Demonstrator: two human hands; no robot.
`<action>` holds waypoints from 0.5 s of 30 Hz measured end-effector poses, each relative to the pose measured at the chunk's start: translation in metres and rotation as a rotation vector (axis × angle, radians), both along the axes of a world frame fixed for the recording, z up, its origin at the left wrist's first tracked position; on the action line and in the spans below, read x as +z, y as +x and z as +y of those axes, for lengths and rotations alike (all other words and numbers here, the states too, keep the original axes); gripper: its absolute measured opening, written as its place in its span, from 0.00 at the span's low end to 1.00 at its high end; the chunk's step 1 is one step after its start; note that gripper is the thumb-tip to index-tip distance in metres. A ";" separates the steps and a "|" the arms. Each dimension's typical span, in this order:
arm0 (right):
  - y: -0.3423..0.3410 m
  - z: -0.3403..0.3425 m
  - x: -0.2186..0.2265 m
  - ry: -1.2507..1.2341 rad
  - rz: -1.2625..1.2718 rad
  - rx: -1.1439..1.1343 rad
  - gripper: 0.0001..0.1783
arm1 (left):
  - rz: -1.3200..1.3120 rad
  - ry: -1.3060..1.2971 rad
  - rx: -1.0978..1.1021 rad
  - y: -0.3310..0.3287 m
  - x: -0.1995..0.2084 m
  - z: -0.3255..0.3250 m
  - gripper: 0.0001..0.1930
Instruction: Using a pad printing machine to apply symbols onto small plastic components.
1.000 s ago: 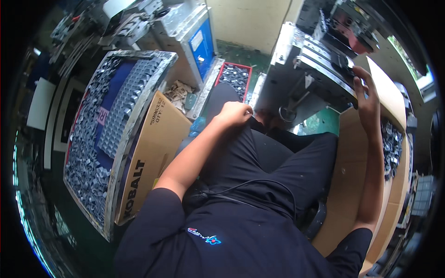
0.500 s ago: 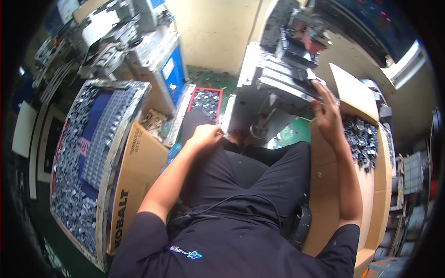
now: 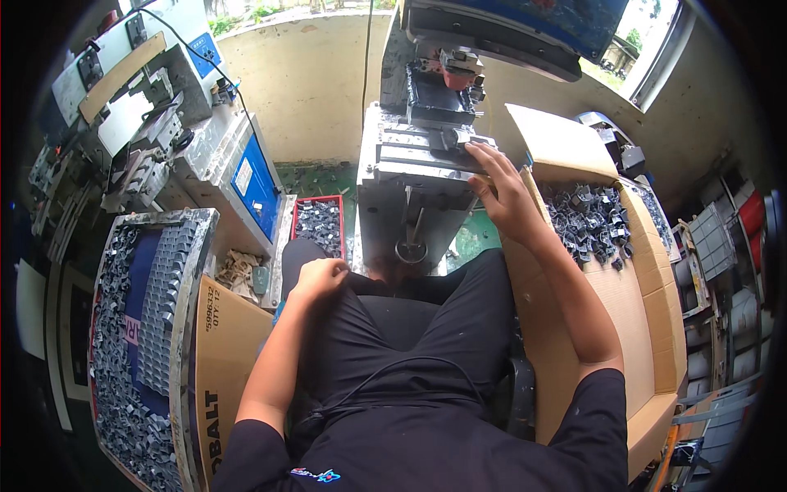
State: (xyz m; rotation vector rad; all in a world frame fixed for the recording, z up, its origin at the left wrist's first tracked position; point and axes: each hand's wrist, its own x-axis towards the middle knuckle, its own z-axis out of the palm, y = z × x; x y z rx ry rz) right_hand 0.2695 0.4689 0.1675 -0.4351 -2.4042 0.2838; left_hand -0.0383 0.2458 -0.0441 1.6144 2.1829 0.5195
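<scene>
Landmark: the press machine (image 3: 389, 217). Its slotted surface (image 3: 402, 152) ends in a straight front edge facing the seated person; above it, a narrow gap separates the plate from the dark tool head (image 3: 438, 100). Right of the machine stands an open cardboard box (image 3: 537, 328), its raised flap (image 3: 559, 141) near the machine's right side, with a patch of green floor (image 3: 475, 236) showing between machine and box. Left of the machine, floor shows around a red bin (image 3: 341, 221); farther left is a blue-fronted cabinet (image 3: 252, 189). A dark block (image 3: 449, 139) lies on the machine's surface, toward its right end. The right hand (image 3: 510, 197) is at the machine's right front corner, fingertips just beside the block's right side; contact cannot be told. Right grip: spread, fingers extended, thumb apart and lower, near the front edge. The left hand (image 3: 321, 277) rests on the thigh, front-left of the machine, well apart from the block. Left grip: fingers curled; cannot tell whether it pinches anything. Heaped dark metal pieces (image 3: 586, 220) lie in the box, right of the machine.
</scene>
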 end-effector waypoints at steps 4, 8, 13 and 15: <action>0.001 0.002 -0.002 0.020 0.001 0.006 0.28 | 0.006 -0.033 -0.012 0.001 0.002 0.001 0.12; 0.000 0.002 -0.002 0.037 0.001 0.003 0.29 | 0.013 -0.010 -0.010 0.000 0.000 0.000 0.11; 0.001 0.003 -0.003 0.037 -0.002 0.004 0.30 | 0.013 -0.021 -0.011 0.001 0.003 0.000 0.11; 0.003 0.004 -0.004 0.037 -0.005 -0.002 0.30 | 0.008 -0.032 -0.013 0.003 0.005 0.002 0.11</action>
